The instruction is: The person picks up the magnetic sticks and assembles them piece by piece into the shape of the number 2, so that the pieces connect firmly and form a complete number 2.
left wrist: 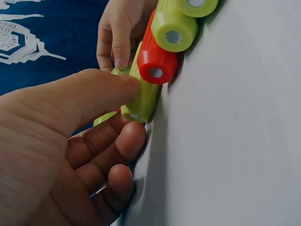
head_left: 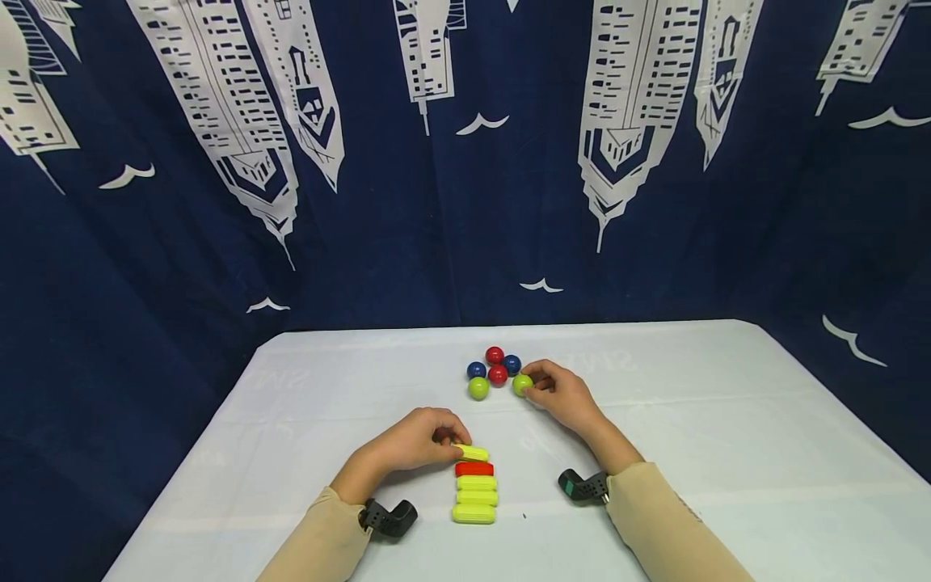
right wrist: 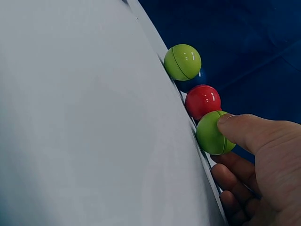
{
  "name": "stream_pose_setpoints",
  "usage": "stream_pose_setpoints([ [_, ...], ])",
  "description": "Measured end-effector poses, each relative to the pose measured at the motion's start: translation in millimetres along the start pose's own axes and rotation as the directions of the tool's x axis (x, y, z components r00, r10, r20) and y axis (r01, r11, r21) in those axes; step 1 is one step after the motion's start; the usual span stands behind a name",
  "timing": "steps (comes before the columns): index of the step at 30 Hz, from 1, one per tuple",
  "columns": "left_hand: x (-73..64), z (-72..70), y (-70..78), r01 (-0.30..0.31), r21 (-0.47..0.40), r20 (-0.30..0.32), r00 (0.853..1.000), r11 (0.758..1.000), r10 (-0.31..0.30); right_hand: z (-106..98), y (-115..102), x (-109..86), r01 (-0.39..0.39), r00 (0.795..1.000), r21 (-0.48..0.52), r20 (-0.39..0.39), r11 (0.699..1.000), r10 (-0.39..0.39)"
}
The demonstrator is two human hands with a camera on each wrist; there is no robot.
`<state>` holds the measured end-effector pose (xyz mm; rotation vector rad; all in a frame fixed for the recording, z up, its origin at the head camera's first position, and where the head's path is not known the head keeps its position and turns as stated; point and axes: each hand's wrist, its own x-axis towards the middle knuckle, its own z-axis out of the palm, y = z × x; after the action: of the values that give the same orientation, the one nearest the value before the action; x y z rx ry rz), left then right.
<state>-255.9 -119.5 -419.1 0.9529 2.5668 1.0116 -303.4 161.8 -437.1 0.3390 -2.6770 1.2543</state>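
My left hand (head_left: 416,440) pinches the end of a yellow-green ribbed rod (head_left: 477,453) between thumb and fingers, at the far end of a column of rods. In the left wrist view this rod (left wrist: 146,100) has a grey metal disc in its end. Right beside it lies a red rod (head_left: 474,469), followed by three more yellow-green rods (head_left: 476,498) towards me. My right hand (head_left: 563,394) holds a green ball (right wrist: 210,135) between thumb and fingers, at the right side of a group of balls. Another green ball (head_left: 478,389) sits left of it.
Two red balls (head_left: 498,375) and two blue balls (head_left: 476,369) cluster behind and between the green ones. They stand on a white table (head_left: 327,388), with a dark blue patterned cloth (head_left: 436,242) hanging behind its far edge. Both wrists wear black devices (head_left: 393,519).
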Motion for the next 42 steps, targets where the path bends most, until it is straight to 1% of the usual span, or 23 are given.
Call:
stream_pose_setpoints([
  [5,-0.9,-0.4,-1.3,0.006,-0.013,0.017,1.000,1.000,-0.005,0,0,-1.2,0.004,1.000,0.003,0.004,1.000,-0.004],
  [9,-1.9,-0.3,-2.1,0.003,-0.011,0.012,1.000,1.000,-0.003,1,0,-1.9,0.008,1.000,0.002,0.006,1.000,-0.008],
  [15,-3.0,1.9,-4.5,0.008,-0.022,-0.021,1.000,1.000,-0.009,2,0,-3.2,0.014,1.000,0.011,0.003,1.000,-0.014],
  [18,-2.3,3.9,-5.8,0.024,-0.043,-0.044,0.999,0.999,-0.026,2,1,-3.8,0.017,1.000,0.009,0.006,1.000,-0.017],
  [21,-0.3,6.2,-6.9,0.049,-0.069,-0.083,0.995,0.996,-0.054,1,2,-4.6,0.020,1.000,0.016,0.003,1.000,-0.020],
  [23,1.7,7.6,-7.2,0.066,-0.080,-0.117,0.990,0.995,-0.075,1,2,-5.0,0.025,1.000,0.027,0.002,0.999,-0.025],
  [26,4.4,8.9,-6.4,0.108,-0.103,-0.166,0.978,0.989,-0.124,1,3,-5.6,0.038,0.999,0.030,0.007,0.999,-0.038],
  [30,8.5,10.8,-2.6,0.145,-0.116,-0.241,0.956,0.983,-0.169,-1,2,-8.4,0.053,0.998,0.021,0.024,0.998,-0.054],
  [32,11.3,12.3,-0.7,0.151,-0.116,-0.274,0.945,0.982,-0.177,-2,1,-11.7,0.051,0.998,0.017,0.038,0.999,-0.052],
  [35,17.4,13.1,2.7,0.159,-0.144,-0.297,0.934,0.977,-0.196,-3,0,-16.5,0.048,0.997,0.013,0.056,0.999,-0.049],
  [39,28.9,11.0,9.5,0.150,-0.205,-0.314,0.926,0.967,-0.210,-4,-2,-19.6,0.050,0.997,0.016,0.062,0.999,-0.051],
  [42,37.4,10.6,13.1,0.136,-0.255,-0.327,0.920,0.957,-0.218,-4,-2,-21.0,0.037,0.997,0.017,0.064,0.999,-0.038],
])
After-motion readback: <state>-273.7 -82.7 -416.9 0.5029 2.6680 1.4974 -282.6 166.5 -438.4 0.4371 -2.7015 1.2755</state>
